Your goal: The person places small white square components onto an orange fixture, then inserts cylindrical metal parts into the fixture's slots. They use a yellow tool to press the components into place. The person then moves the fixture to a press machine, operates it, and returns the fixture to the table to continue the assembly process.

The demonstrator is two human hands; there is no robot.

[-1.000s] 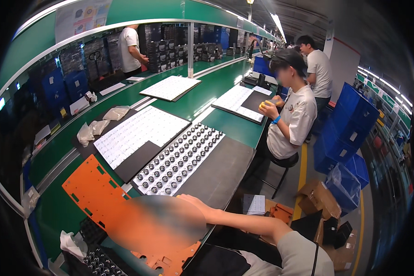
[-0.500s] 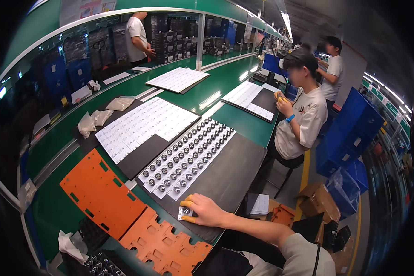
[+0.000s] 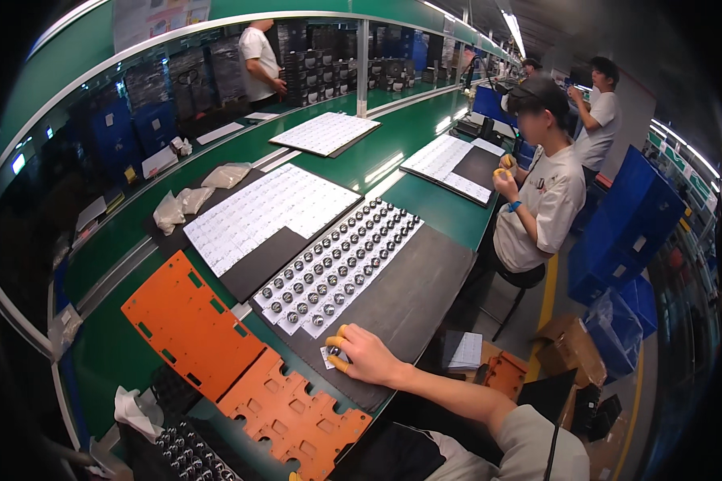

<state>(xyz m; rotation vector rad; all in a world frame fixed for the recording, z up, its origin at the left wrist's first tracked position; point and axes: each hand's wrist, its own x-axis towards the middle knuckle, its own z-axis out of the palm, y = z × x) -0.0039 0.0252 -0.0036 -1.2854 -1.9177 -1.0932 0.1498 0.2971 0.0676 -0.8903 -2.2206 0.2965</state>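
Observation:
My right hand [image 3: 367,357], with yellow finger covers, is closed around a small white square board with a round black part [image 3: 328,358] on the near end of a black mat [image 3: 401,305]. Just beyond it, rows of similar white boards with round black parts [image 3: 329,276] cover the mat's left side. At the lower edge, a bit of yellow beside an orange plate looks like a covered fingertip of my left hand [image 3: 294,476]; everything else of that hand is out of the picture.
An orange plate [image 3: 192,321] and an orange cut-out tray [image 3: 297,417] lie left of the mat. More round black parts [image 3: 188,453] sit at the lower left. Sheets of white boards [image 3: 265,216] lie beyond. A co-worker [image 3: 537,192] sits at the right, near blue bins [image 3: 626,224].
The whole view has shifted slightly, moving the scene rightward in the picture. My right hand remains on the same small board at the mat's near end.

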